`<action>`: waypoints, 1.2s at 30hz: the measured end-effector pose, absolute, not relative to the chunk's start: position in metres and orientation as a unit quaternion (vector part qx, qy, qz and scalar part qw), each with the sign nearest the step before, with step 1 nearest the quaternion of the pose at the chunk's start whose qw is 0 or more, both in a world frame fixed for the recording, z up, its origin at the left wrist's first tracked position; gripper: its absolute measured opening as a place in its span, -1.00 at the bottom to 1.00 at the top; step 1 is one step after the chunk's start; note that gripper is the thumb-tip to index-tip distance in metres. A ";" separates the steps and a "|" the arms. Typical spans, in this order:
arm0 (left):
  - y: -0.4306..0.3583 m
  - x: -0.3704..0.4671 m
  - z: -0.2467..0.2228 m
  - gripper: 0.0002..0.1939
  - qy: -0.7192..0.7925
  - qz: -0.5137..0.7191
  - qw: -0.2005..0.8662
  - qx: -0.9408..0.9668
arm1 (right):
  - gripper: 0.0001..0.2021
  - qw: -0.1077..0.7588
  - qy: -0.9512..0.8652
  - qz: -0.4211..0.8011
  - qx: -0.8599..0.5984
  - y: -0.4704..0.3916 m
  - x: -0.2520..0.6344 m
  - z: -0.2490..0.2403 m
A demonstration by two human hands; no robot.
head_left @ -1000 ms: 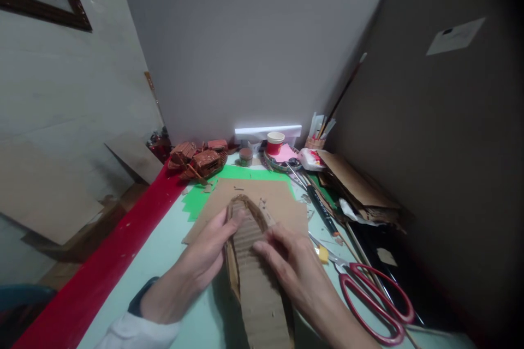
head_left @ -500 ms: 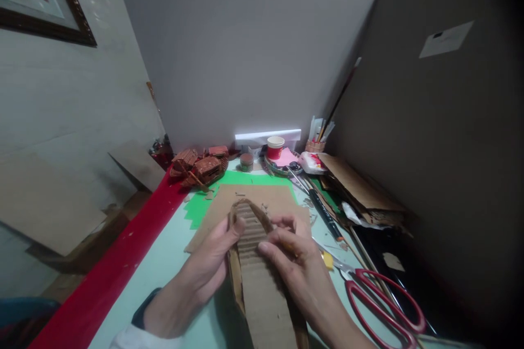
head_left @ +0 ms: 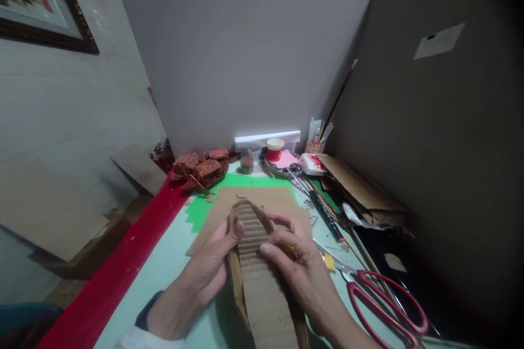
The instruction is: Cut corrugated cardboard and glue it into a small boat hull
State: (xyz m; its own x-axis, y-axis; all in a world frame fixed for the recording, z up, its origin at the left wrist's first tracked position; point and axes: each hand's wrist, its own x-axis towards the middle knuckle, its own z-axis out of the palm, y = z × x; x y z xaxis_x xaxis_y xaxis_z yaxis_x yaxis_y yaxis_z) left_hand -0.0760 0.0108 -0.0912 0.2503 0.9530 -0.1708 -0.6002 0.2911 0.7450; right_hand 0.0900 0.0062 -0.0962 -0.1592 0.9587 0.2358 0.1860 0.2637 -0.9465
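Note:
A long cardboard piece [head_left: 264,289] with raised side walls and a ridged, corrugated far part lies between my hands, its narrow end pointing away from me. My left hand [head_left: 208,267] grips the left wall near that end, thumb on the inside. On the other side my right hand [head_left: 298,262] is closed on the right wall, its thumb over the ridged surface. Beneath the far end is a flat brown cardboard sheet [head_left: 221,212] on a green sheet [head_left: 241,180]. The fingertips outside the walls are partly hidden.
Red-handled scissors [head_left: 385,305] lie at the right, beside a black-handled tool [head_left: 325,215]. Stacked cardboard [head_left: 364,188] stands behind them. Reddish-brown model boats [head_left: 204,169], a small jar [head_left: 246,164] and a red cup [head_left: 275,150] sit along the back.
The view has tilted up slightly, so the surroundings sit a little lower. Both hands keep their hold on the cardboard piece, with hardly any movement.

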 end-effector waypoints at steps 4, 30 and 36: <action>0.010 -0.074 -0.091 -0.50 0.303 0.514 0.747 0.294 | -0.81 0.461 -0.651 0.392 -0.457 0.008 0.088 -0.096; 0.006 -0.067 -0.089 -0.58 0.393 0.520 0.690 0.316 | -0.79 0.459 -0.729 0.212 -0.461 0.002 0.082 -0.096; 0.008 -0.065 -0.094 -0.56 0.401 0.539 0.658 0.340 | -0.80 0.454 -0.756 0.130 -0.452 0.002 0.079 -0.098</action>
